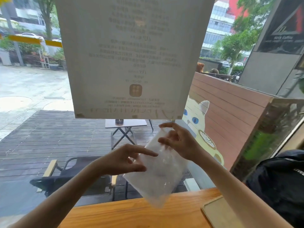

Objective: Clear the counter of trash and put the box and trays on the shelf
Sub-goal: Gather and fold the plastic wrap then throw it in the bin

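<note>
hands (148,150), translucent bag (158,167) tilted, long axis upper-right

Plastic bag (158,168) held up above the surface (131,214), between both hands: left hand (125,159) at its left edge, right hand (178,142) at its upper right. Tray (220,213) on the surface, at the right. Backpack (279,181) right of the tray. Window behind the surface, paper notice (130,56) hanging on it above the hands. Outside, folding chair (74,176) lower left, small table (125,125) beyond it.
</note>
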